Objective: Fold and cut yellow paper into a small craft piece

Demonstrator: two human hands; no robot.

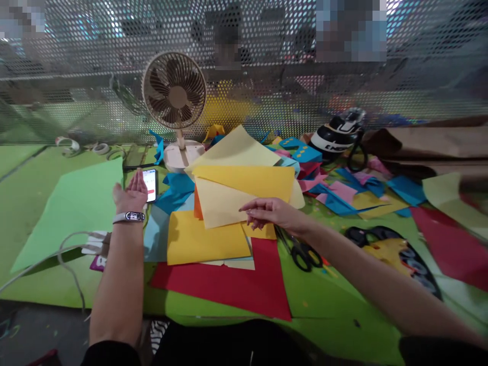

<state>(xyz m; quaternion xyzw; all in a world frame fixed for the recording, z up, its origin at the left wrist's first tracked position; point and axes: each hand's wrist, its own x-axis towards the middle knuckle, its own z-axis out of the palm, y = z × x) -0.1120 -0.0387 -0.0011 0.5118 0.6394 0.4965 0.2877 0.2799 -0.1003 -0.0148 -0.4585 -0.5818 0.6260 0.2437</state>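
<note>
My right hand reaches across the table and pinches the edge of a pale cream sheet of paper, part of a raised stack with a yellow sheet and another pale yellow sheet behind it. My left hand is raised palm up with the fingers stretched out and holds nothing. It hovers beside a phone with a lit screen and wears a wristband. An orange-yellow sheet and a large red sheet lie flat under the stack.
A small desk fan stands at the back in front of a perforated mesh wall. A big green sheet lies left. Black scissors rest right of the red sheet. Blue and pink paper scraps, a helmet and tape rolls are scattered behind.
</note>
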